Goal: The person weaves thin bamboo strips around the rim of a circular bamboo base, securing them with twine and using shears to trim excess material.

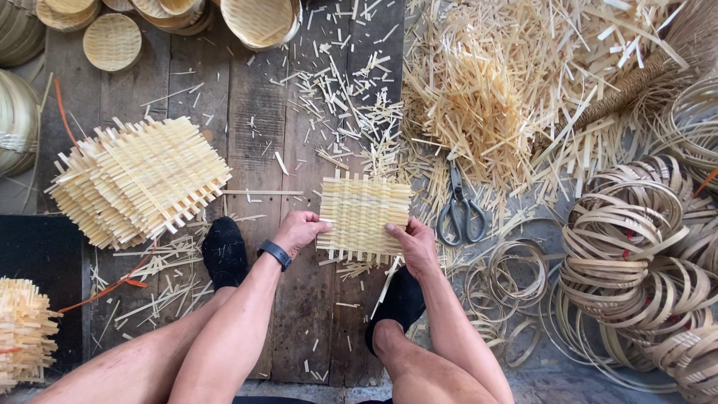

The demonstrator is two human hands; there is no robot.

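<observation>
A small square mat of woven bamboo strips (363, 215) lies flat between my hands, over the wooden floor. My left hand (298, 232) grips its left edge, thumb on top; a black watch sits on that wrist. At the mat's lower right edge my right hand (413, 243) pinches it. Both my feet in black socks rest on the boards below the mat.
A stack of woven mats (138, 179) lies at left, another stack (22, 329) at lower left. Scissors (460, 213) lie right of the mat. Loose bamboo strips (479, 97) pile at upper right, bamboo rings (636, 247) at right, round woven trays (112, 41) at top.
</observation>
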